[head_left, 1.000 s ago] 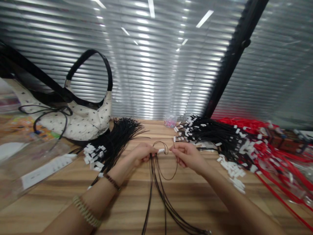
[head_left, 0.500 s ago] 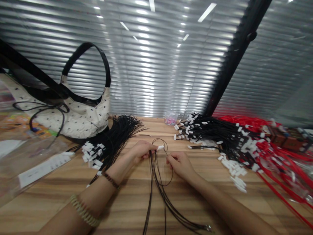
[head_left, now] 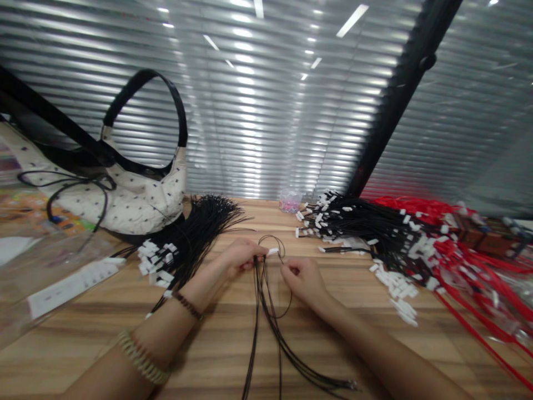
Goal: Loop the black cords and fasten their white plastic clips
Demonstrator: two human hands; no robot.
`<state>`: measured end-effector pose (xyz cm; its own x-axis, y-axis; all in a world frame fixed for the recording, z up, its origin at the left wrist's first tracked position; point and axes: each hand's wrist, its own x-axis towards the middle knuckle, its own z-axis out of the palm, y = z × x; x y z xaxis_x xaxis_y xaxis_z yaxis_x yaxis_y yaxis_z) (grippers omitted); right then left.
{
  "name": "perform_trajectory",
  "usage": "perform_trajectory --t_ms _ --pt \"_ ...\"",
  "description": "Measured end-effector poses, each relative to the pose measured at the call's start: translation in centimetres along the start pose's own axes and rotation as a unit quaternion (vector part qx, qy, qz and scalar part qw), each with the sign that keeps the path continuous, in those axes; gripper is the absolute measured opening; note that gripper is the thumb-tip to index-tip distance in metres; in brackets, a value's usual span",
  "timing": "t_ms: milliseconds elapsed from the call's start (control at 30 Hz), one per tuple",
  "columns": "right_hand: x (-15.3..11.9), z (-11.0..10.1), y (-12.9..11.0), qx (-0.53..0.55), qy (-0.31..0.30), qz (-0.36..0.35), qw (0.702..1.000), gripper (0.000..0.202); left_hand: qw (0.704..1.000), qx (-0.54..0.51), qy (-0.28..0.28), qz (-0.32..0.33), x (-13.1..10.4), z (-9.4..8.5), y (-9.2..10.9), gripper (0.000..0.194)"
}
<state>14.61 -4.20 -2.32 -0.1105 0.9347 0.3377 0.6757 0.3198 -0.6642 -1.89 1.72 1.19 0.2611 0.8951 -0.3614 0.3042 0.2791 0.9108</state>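
Observation:
My left hand (head_left: pixel 245 254) pinches a small white tag (head_left: pixel 272 251) and the dark cords gathered at it, near the middle of the table. Just to the right, my right hand (head_left: pixel 303 279) has its thumb and index finger closed on a thin dark cord. A small loop of that cord (head_left: pixel 280 240) curves above the tag between the hands. Several long black cords (head_left: pixel 287 350) hang from my left hand and run toward the near edge, with small metallic ends at the lower right.
Black cords with white tags (head_left: pixel 195 228) lie left, beside a cream handbag (head_left: pixel 141 205). Paper and plastic (head_left: pixel 75 286) are at far left. More black cords (head_left: pixel 362 222), white tags (head_left: pixel 400 283), red cords (head_left: pixel 491 289) and a clear container (head_left: pixel 290 201) lie back and right on the wooden table (head_left: pixel 216 350).
My right hand has shifted very slightly left, toward the white tag. My left hand keeps its pinch with almost no movement.

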Motion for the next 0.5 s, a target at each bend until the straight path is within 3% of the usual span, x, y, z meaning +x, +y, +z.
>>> perform_trajectory --t_ms 333,500 --pt "-0.34 -0.42 -0.72 -0.137 0.008 -0.099 0.986 0.016 0.998 0.056 -0.007 0.011 0.22 -0.05 -0.47 0.027" --pt "-0.43 -0.29 -0.93 -0.239 0.011 -0.169 0.956 0.015 0.996 0.067 -0.042 0.040 0.02 -0.15 -0.51 0.023"
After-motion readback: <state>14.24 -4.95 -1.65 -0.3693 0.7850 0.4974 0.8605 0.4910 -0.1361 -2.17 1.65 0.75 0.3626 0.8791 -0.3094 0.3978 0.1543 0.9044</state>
